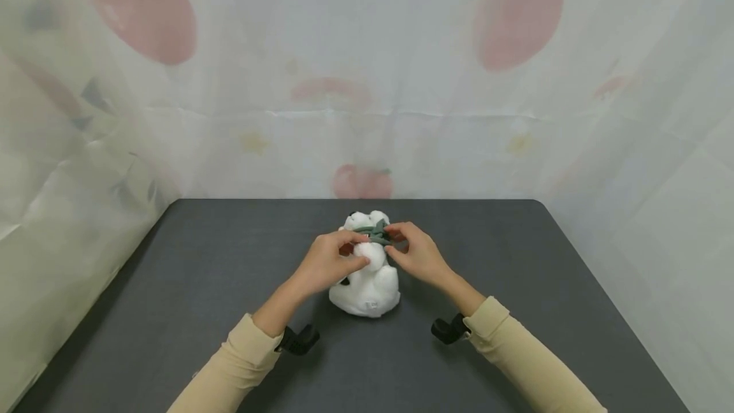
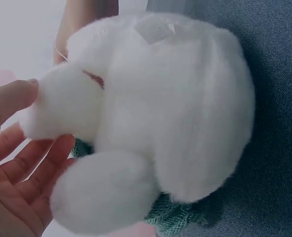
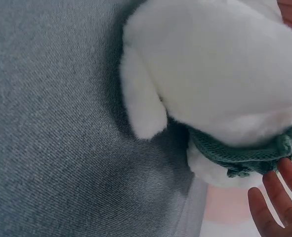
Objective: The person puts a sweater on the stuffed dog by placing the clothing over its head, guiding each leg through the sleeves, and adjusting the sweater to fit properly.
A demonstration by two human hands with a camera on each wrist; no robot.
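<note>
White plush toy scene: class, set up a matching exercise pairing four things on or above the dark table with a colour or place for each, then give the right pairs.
Column one:
1. white plush toy
2. green knitted scarf
3. left hand
4. dark grey table

Column two:
A. wound round the toy's neck
B. bears the toy
C. fluffy, at table centre
D. touches the toy's left side

Pairs: 1-C, 2-A, 3-D, 4-B.
</note>
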